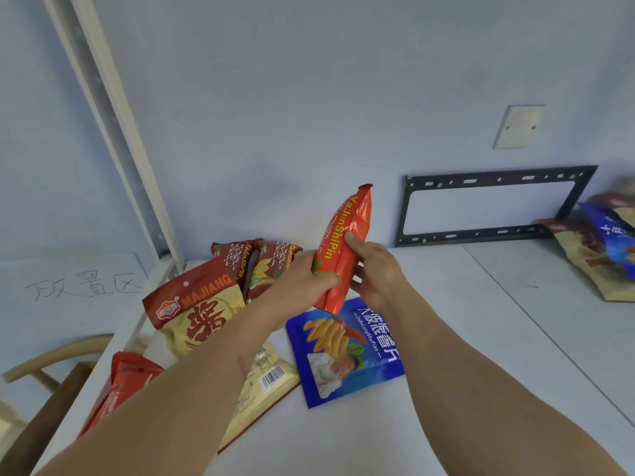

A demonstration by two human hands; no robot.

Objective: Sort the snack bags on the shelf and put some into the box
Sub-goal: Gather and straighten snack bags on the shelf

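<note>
Mid-sort, judging by the lifted bag. Both hands at frame centre: left hand (pixel 302 280) curled round the lower half of the orange bag (pixel 343 245), right hand (pixel 374 269) gripping its right edge, thumb across the front. Bag held upright, slightly tilted, clear of the shelf (pixel 481 338), above the blue bag (pixel 347 352) lying flat just below centre. To the left of centre, a leaning pile: Majiang bag (pixel 196 310) in front, two dark red bags (pixel 257 259) behind. Another red bag (pixel 120 389) at lower left over the shelf edge; more bags (pixel 601 249) at far right. No box in view. Next, probably: decide between pile and box, then carry across, keeping a firm hold since the film looks slippery.
</note>
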